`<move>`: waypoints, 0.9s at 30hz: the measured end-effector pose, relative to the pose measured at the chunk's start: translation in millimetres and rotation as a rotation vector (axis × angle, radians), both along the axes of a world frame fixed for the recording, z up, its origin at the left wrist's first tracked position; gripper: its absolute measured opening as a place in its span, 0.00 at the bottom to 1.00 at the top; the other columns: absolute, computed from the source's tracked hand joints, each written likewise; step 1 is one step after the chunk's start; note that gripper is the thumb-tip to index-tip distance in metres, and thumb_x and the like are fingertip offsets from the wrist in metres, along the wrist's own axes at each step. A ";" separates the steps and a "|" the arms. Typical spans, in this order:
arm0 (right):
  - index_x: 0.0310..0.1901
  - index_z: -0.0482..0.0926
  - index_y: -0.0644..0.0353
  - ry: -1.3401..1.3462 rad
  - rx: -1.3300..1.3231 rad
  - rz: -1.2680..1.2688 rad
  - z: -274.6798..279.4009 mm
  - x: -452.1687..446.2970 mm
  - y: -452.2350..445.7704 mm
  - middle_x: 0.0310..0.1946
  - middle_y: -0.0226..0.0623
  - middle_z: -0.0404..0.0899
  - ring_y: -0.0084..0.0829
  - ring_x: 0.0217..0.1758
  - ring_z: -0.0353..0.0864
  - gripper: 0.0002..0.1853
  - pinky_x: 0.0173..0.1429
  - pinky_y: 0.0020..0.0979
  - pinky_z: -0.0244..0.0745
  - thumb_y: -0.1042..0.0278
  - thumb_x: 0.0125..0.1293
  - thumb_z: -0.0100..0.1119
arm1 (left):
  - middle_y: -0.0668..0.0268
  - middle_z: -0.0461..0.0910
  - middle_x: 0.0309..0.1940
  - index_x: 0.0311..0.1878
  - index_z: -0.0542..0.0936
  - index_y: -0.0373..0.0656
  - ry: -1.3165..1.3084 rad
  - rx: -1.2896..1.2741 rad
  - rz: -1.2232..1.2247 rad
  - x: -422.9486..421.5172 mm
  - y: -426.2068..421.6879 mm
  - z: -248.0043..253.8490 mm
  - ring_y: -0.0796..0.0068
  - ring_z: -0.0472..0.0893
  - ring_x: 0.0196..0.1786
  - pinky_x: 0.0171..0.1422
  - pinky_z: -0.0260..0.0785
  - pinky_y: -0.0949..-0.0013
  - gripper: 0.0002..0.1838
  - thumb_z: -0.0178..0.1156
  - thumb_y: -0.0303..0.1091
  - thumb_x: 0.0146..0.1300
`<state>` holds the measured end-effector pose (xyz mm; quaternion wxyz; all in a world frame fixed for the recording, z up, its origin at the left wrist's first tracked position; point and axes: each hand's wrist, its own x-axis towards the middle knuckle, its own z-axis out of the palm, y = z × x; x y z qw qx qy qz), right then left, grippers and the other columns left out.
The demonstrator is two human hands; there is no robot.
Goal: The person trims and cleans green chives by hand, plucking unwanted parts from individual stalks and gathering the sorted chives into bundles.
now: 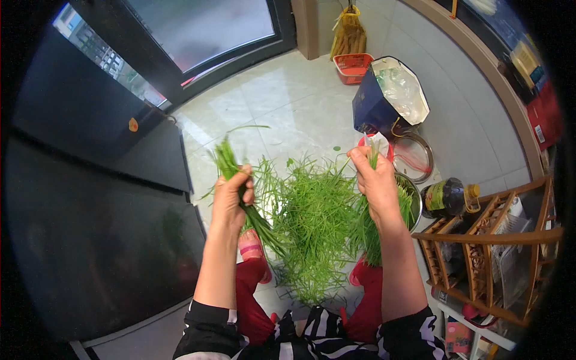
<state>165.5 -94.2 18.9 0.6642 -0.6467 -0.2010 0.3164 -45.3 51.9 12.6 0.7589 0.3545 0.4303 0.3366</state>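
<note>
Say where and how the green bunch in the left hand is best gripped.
Probably round its middle, coming from the person's near left side, as the left hand does. The green bunch is long and slim, gathered tight in the fist, while its lower ends droop and spread.

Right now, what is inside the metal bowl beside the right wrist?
Green stalks show inside the metal bowl; they cover its bottom, and the right hand hides its left part.
</note>
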 end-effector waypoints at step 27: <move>0.29 0.77 0.65 -0.227 -0.203 0.268 -5.2 -33.3 8.5 0.22 0.40 0.78 0.28 0.27 0.76 0.15 0.36 0.31 0.69 0.58 0.63 0.55 | 0.70 0.79 0.24 0.33 0.79 0.41 0.023 -0.061 -0.477 49.0 -58.2 8.7 0.86 0.62 0.14 0.18 0.50 0.79 0.07 0.66 0.31 0.54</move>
